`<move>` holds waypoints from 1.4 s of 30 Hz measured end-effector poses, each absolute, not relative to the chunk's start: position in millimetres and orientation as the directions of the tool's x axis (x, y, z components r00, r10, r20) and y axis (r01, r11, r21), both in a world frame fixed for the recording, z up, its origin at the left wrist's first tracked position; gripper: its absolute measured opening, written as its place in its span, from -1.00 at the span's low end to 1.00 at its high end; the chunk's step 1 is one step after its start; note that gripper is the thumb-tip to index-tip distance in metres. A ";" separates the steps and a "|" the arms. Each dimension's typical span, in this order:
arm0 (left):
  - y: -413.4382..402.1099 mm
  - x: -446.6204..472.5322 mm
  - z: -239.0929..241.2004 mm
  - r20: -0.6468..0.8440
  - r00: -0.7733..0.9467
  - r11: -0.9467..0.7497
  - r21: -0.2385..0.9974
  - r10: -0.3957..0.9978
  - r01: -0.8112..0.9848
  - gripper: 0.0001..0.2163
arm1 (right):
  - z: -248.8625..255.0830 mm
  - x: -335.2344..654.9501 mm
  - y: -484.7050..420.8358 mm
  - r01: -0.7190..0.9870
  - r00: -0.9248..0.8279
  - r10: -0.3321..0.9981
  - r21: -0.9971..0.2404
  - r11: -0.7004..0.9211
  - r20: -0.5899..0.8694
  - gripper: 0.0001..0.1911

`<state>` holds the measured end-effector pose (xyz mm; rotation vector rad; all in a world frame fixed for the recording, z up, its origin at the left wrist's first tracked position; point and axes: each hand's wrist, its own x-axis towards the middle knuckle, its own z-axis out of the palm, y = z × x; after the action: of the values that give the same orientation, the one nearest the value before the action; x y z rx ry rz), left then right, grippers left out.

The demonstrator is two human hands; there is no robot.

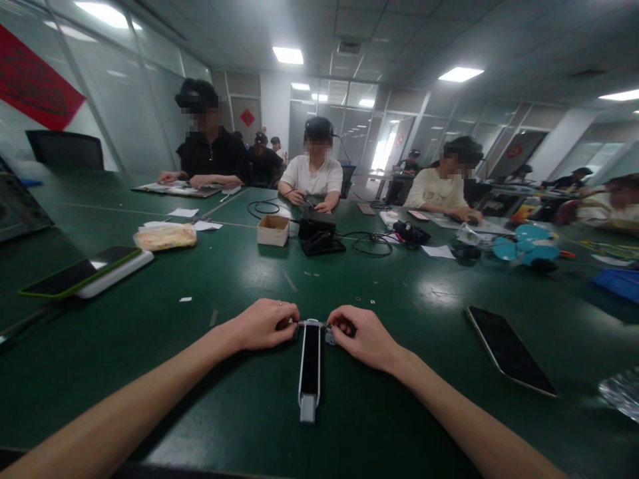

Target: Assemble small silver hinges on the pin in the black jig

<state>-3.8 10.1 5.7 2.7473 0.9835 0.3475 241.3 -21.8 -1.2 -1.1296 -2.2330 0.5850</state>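
Note:
A long, narrow device [310,362] with a black face, white edges and a light grey block at its near end lies on the green table in front of me. My left hand [267,324] is closed in a pinch at the left of its far end, where the fingers mostly hide what they hold. At the opposite side, my right hand [363,334] pinches a small grey part [330,335] between thumb and fingers. Thin grey pieces seem to run from the device's far end toward both hands; their joints are too small to make out.
A phone [509,349] lies right of my right hand, and another phone [82,271] rests on a white object at left. Beyond are two small rings, an open box [273,230], a black stand [319,233], cables and a blue fan [526,246]. Several people sit around.

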 end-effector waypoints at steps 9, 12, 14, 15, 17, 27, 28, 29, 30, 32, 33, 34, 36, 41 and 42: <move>9.9 -3.8 6.6 0.151 0.752 -0.759 0.262 0.642 0.596 -0.88 | -0.8 241.0 -21.8 0.572 -0.486 0.812 -0.585 0.575 0.323 -0.88; 10.2 -3.9 5.8 0.157 0.755 -0.763 0.267 0.637 0.589 -0.88 | -1.2 241.8 -21.4 0.564 -0.491 0.801 -0.575 0.592 0.343 -0.88; 10.3 -4.1 5.4 0.154 0.755 -0.763 0.269 0.637 0.588 -0.87 | -1.0 242.5 -21.5 0.558 -0.496 0.796 -0.576 0.598 0.347 -0.88; 10.4 -4.2 5.2 0.152 0.755 -0.762 0.267 0.638 0.590 -0.87 | -0.8 242.8 -21.6 0.554 -0.500 0.794 -0.576 0.601 0.348 -0.87; 10.5 -4.4 5.2 0.152 0.755 -0.762 0.266 0.638 0.591 -0.87 | -0.5 243.0 -21.8 0.548 -0.507 0.788 -0.575 0.607 0.348 -0.86; 11.3 -4.2 4.8 0.149 0.755 -0.762 0.258 0.639 0.594 -0.86 | -1.5 241.7 -21.3 0.552 -0.496 0.807 -0.601 0.578 0.320 -0.87; 11.2 -4.2 4.8 0.148 0.754 -0.761 0.258 0.640 0.596 -0.86 | -1.6 242.1 -21.1 0.552 -0.498 0.808 -0.603 0.576 0.316 -0.87; 11.1 -4.3 5.0 0.148 0.752 -0.759 0.259 0.642 0.597 -0.86 | -1.6 242.4 -20.8 0.552 -0.499 0.810 -0.607 0.572 0.309 -0.87; 11.0 -4.3 5.2 0.147 0.751 -0.758 0.262 0.644 0.598 -0.85 | -1.4 242.7 -20.6 0.554 -0.498 0.815 -0.614 0.563 0.298 -0.87; 10.6 -4.3 5.6 0.146 0.751 -0.757 0.266 0.643 0.597 -0.85 | -0.4 243.1 -20.5 0.561 -0.493 0.830 -0.633 0.533 0.262 -0.87; 10.5 -4.3 5.8 0.146 0.752 -0.758 0.267 0.643 0.595 -0.85 | 0.4 243.1 -20.6 0.567 -0.488 0.839 -0.642 0.515 0.242 -0.88; 10.4 -4.3 6.1 0.146 0.753 -0.759 0.267 0.641 0.594 -0.85 | 1.3 243.1 -20.7 0.573 -0.484 0.846 -0.651 0.498 0.223 -0.88; 10.1 -4.2 6.6 0.146 0.755 -0.760 0.267 0.639 0.592 -0.85 | 2.9 243.2 -21.1 0.579 -0.477 0.856 -0.663 0.475 0.198 -0.88; 9.3 -4.0 8.7 0.133 0.756 -0.757 0.270 0.641 0.595 -0.85 | 2.7 243.6 -21.2 0.565 -0.471 0.860 -0.681 0.466 0.197 -0.89; 9.1 -4.0 9.0 0.133 0.756 -0.757 0.269 0.641 0.595 -0.86 | 2.3 243.4 -21.0 0.561 -0.472 0.860 -0.686 0.463 0.195 -0.89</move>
<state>-4.0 9.1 9.0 2.7431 0.9775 0.3214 243.4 -21.0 2.3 -1.1800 -2.1882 0.7473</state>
